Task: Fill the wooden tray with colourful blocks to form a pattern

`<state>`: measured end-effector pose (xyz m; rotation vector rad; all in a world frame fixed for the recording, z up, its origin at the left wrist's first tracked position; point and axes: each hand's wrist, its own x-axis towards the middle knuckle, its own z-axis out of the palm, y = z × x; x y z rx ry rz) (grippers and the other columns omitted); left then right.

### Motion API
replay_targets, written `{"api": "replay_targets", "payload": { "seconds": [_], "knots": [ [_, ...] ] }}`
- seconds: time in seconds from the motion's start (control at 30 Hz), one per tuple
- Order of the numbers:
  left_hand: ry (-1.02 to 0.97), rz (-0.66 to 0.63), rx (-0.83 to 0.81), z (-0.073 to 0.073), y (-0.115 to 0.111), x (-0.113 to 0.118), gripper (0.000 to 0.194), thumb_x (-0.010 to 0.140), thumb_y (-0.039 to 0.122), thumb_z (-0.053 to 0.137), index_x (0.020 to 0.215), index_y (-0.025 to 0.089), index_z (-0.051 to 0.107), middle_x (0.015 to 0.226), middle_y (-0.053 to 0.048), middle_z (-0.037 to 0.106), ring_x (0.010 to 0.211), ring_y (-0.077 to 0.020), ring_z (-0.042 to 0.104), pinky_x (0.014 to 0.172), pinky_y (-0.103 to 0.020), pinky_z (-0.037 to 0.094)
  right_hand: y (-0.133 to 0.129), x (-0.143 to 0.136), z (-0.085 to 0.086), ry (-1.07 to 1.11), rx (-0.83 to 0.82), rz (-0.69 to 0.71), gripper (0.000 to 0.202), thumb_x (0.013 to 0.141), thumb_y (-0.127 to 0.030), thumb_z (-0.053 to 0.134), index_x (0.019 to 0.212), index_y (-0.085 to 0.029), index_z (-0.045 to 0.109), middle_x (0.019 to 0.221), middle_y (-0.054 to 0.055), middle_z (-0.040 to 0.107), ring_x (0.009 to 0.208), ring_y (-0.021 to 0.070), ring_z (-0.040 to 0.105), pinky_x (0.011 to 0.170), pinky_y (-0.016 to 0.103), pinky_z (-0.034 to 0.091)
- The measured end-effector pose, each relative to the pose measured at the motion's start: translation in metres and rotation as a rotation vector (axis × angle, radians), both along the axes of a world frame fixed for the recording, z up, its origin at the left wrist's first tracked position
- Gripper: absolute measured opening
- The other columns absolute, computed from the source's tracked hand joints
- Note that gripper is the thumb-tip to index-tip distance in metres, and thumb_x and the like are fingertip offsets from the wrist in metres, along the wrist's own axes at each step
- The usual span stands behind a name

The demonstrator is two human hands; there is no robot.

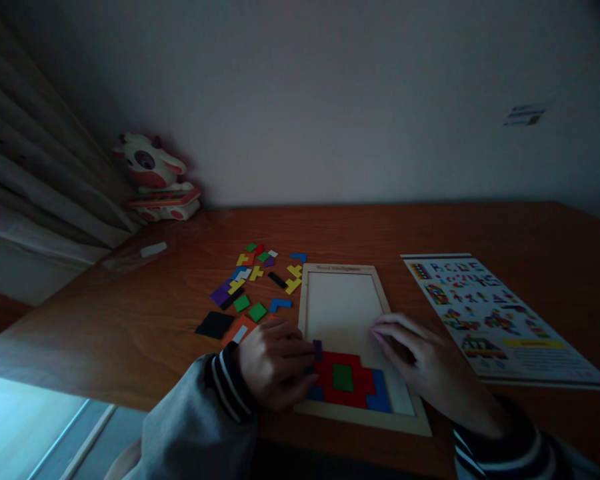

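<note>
Grey sleeves with striped black cuffs point(200, 417) flank a pale rectangular wooden tray point(343, 303), left hand point(276, 363) curled, right hand point(413, 350) loosely bent over its edges; whether either grasps anything, I cannot tell. Between them, flat red angular pieces point(363, 383) lie inside the tray.

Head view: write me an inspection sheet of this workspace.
Surface: brown wood-grain table, dimly lit.
Job's things: pale rectangular wooden tray, near end partly filled with flat red, blue, purple and green pieces; loose multicoloured flat pieces left of it; white printed sheet right.
Clutter: small white rectangular strip at left.
Hands: left hand over tray's left edge, right hand at its right edge; any grip unclear.
Cables: nothing seen.
Surroundings: white-and-red cow-shaped toy, pale draped curtain, grey wall.
</note>
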<state>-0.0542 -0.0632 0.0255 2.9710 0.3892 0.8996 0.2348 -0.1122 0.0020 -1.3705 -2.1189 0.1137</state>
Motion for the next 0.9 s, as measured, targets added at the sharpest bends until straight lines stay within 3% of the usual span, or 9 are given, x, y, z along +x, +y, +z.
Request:
{"api": "replay_targets", "payload": {
  "seconds": [0.23, 0.33, 0.4, 0.47, 0.57, 0.67, 0.77, 0.9],
  "knots": [
    [-0.024, -0.014, -0.013, -0.001, -0.001, 0.000, 0.014, 0.085, 0.023, 0.061, 0.091, 0.016, 0.072, 0.083, -0.006, 0.076, 0.075, -0.0198, 0.067, 0.061, -0.033, 0.054, -0.001, 0.002, -0.002, -0.019, -0.031, 0.034, 0.018, 0.097, -0.027, 0.050, 0.102, -0.024, 0.067, 0.103, 0.005, 0.070, 0.094, 0.0193, 0.068, 0.082, 0.035, 0.057],
    [-0.059, 0.041, 0.023, 0.001, 0.001, -0.001, 0.012, 0.085, 0.021, 0.061, 0.090, 0.018, 0.072, 0.081, -0.005, 0.076, 0.074, -0.0183, 0.067, 0.063, -0.031, 0.056, -0.001, 0.003, -0.005, -0.011, -0.021, 0.031, 0.019, 0.097, -0.028, 0.050, 0.104, -0.025, 0.068, 0.105, 0.005, 0.071, 0.094, 0.0192, 0.069, 0.082, 0.034, 0.057],
    [-0.061, 0.164, 0.050, 0.002, 0.006, -0.007, 0.012, 0.087, 0.020, 0.060, 0.090, 0.019, 0.072, 0.084, -0.004, 0.076, 0.075, -0.0177, 0.068, 0.067, -0.031, 0.057, -0.001, 0.004, -0.006, -0.009, -0.007, 0.024, 0.020, 0.097, -0.030, 0.051, 0.105, -0.026, 0.068, 0.106, 0.004, 0.071, 0.095, 0.0196, 0.069, 0.084, 0.035, 0.057],
    [-0.048, 0.366, 0.049, 0.000, 0.016, -0.018, 0.016, 0.090, 0.021, 0.058, 0.096, 0.020, 0.072, 0.090, -0.006, 0.076, 0.080, -0.0187, 0.069, 0.073, -0.033, 0.059, -0.001, 0.004, -0.007, -0.012, 0.002, 0.024, 0.020, 0.097, -0.032, 0.051, 0.105, -0.026, 0.068, 0.106, 0.004, 0.071, 0.095, 0.0201, 0.069, 0.084, 0.036, 0.057],
    [0.005, 0.693, 0.037, -0.007, 0.035, -0.048, 0.024, 0.094, 0.024, 0.051, 0.109, 0.019, 0.070, 0.107, -0.009, 0.074, 0.095, -0.0229, 0.069, 0.086, -0.038, 0.059, 0.000, 0.005, -0.008, -0.012, 0.016, 0.025, 0.021, 0.097, -0.035, 0.050, 0.103, -0.026, 0.068, 0.104, 0.004, 0.071, 0.094, 0.0203, 0.069, 0.083, 0.035, 0.057],
    [0.083, 0.906, 0.005, -0.017, 0.051, -0.085, 0.028, 0.095, 0.024, 0.046, 0.108, 0.019, 0.070, 0.110, -0.009, 0.073, 0.097, -0.0260, 0.069, 0.089, -0.042, 0.057, 0.001, 0.004, -0.008, -0.002, 0.037, 0.016, 0.020, 0.097, -0.035, 0.050, 0.102, -0.026, 0.068, 0.102, 0.004, 0.071, 0.092, 0.0200, 0.069, 0.082, 0.034, 0.057],
    [0.145, 1.038, -0.091, -0.022, 0.061, -0.116, 0.031, 0.096, 0.024, 0.042, 0.114, 0.019, 0.068, 0.113, -0.010, 0.073, 0.101, -0.0260, 0.069, 0.091, -0.040, 0.056, 0.000, 0.004, -0.009, 0.005, 0.030, 0.022, 0.020, 0.097, -0.035, 0.051, 0.103, -0.027, 0.068, 0.102, 0.004, 0.072, 0.092, 0.0200, 0.069, 0.081, 0.034, 0.056],
    [0.228, 1.058, -0.176, -0.023, 0.064, -0.134, 0.033, 0.095, 0.024, 0.043, 0.119, 0.022, 0.066, 0.114, -0.008, 0.073, 0.099, -0.0243, 0.070, 0.089, -0.037, 0.055, 0.000, 0.006, -0.011, -0.006, -0.012, 0.028, 0.019, 0.097, -0.036, 0.052, 0.106, -0.028, 0.067, 0.106, 0.004, 0.071, 0.094, 0.0203, 0.069, 0.082, 0.034, 0.056]
  ]
}}
